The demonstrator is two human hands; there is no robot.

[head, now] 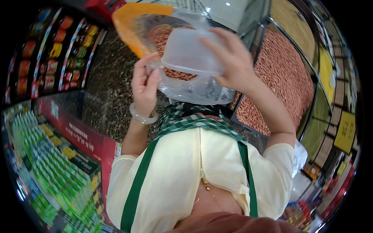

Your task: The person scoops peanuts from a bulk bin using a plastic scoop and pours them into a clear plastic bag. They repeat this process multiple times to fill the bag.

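Observation:
My left hand (145, 84), with a pale bangle at its wrist, pinches the edge of a clear plastic bag (192, 90). Reddish peanut kernels (177, 74) show through and behind the plastic. An orange-bordered plastic package (125, 27) adjoins the bag's far side; whether it is part of the same bag I cannot tell. My right hand (230, 58), blurred, grips a translucent white plastic tub (189, 51) by its right side. The tub is tipped over the bag's opening, its rim low and toward me. What is inside the tub is hidden.
To the right stands a bulk bin of peanut kernels (282, 78), with a metal rail (297, 49) and a bin of tan grain (291, 20) beyond. Shelves of jars (75, 52) are at far left. Stacked green-topped goods (58, 163) fill the near left, beside a red panel (87, 134).

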